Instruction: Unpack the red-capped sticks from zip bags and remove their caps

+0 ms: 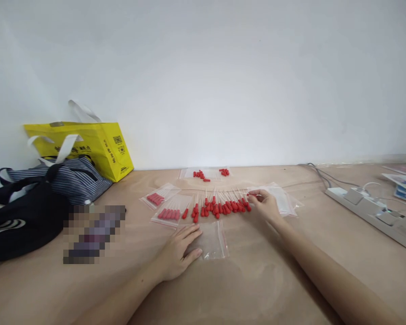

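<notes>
My left hand (179, 250) lies flat with fingers stretched on the edge of an empty clear zip bag (214, 241) on the tan table. My right hand (263, 203) reaches to the right end of a row of several clear droppers with red bulbs (221, 206); its fingers are curled and pinch one red-bulbed dropper. Two filled bags of red-bulbed droppers (167, 213) lie left of the row. More loose red bulbs (200, 174) sit on a bag near the wall. A stack of empty clear bags (284, 198) lies just right of my right hand.
A yellow tote bag (98, 144), a striped bag (71, 178) and a black bag (23, 221) stand at the left by the wall. A white power strip (375, 214) with cables lies at the right. A blurred patch (94, 234) lies by the black bag.
</notes>
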`<state>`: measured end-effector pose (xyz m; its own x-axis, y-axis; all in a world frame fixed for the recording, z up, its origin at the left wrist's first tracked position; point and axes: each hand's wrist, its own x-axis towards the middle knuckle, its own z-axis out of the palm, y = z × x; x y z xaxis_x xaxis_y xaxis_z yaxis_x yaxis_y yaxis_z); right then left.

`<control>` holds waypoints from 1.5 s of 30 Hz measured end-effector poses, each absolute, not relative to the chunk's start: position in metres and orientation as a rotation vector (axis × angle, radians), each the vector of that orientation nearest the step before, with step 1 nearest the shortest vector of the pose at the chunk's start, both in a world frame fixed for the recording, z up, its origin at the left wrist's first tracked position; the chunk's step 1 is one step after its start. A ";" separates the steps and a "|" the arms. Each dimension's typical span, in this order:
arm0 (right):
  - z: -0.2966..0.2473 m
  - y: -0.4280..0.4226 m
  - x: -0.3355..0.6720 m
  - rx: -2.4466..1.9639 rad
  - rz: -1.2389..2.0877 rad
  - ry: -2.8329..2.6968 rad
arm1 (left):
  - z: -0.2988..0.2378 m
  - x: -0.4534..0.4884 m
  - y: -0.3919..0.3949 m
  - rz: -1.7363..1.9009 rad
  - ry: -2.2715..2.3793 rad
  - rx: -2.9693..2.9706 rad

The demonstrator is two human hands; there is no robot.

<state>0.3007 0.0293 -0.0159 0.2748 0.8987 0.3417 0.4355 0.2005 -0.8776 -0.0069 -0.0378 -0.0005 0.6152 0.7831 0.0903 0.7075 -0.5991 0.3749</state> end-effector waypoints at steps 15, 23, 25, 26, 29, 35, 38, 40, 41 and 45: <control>-0.005 0.091 0.260 -1.719 0.091 -1.973 | 0.000 -0.009 -0.040 0.362 1.205 2.529; -0.002 0.165 0.203 -1.720 0.044 -2.329 | 0.001 -0.012 -0.042 0.352 1.196 2.506; -0.003 0.168 0.199 -1.739 0.024 -2.391 | 0.001 -0.012 -0.043 0.335 1.187 2.511; -0.004 0.168 0.199 -1.744 0.012 -2.419 | 0.002 -0.012 -0.043 0.329 1.185 2.513; -0.003 0.163 0.204 -1.735 -0.043 -2.490 | 0.001 -0.011 -0.043 0.310 1.196 2.513; 0.014 0.137 0.227 -1.596 -0.216 -2.560 | 0.000 -0.011 -0.042 0.320 1.196 2.517; 0.020 0.112 0.233 -1.430 -0.265 -2.643 | 0.000 -0.010 -0.042 0.342 1.195 2.507; 0.021 0.094 0.230 -1.311 -0.281 -2.707 | 0.001 -0.009 -0.042 0.341 1.207 2.495; 0.020 0.087 0.227 -1.257 -0.286 -2.734 | 0.001 -0.009 -0.042 0.341 1.209 2.494; 0.016 0.069 0.213 -1.146 -0.286 -2.798 | 0.002 -0.008 -0.042 0.339 1.189 2.511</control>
<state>0.2128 0.0692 0.0156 -0.7105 0.6835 0.1674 0.7033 0.6982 0.1338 -0.0082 -0.0416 0.0018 0.6211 0.7808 0.0684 0.6993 -0.5915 0.4014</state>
